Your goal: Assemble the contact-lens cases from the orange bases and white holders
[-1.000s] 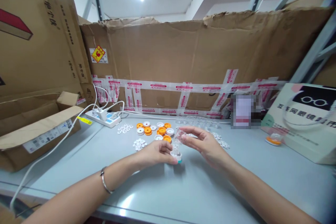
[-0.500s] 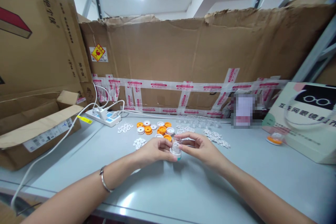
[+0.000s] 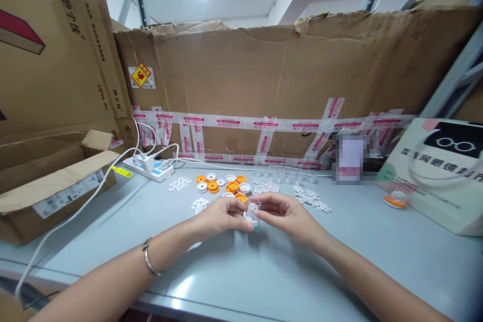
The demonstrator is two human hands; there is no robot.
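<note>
Above the table's middle, my left hand [image 3: 223,217] is closed around a small round white base [image 3: 250,220], thumb along its near side. A bit of teal shows on the base's underside. On top of the base stands a small white part [image 3: 252,207], with a clear rim about it. My right hand [image 3: 289,215] pinches this upper part between thumb and fingers; whether it grips the white part or the clear cover I cannot tell. Just behind my hands lie orange and white round bases [image 3: 234,187]. White perforated pieces [image 3: 266,188] lie partly hidden behind my right fingers.
Small white discs [image 3: 199,205] lie left of my hands, with white rings [image 3: 180,183] farther back. Clear cups [image 3: 287,177] line the back. A domed orange-based piece [image 3: 394,201] is near the green box [image 3: 433,176]. A power strip [image 3: 151,167] and open carton [image 3: 56,181] are left.
My right fingers have shifted slightly at the top of the held piece, and the white part shows more between them. The base has moved a touch left in my left hand.
</note>
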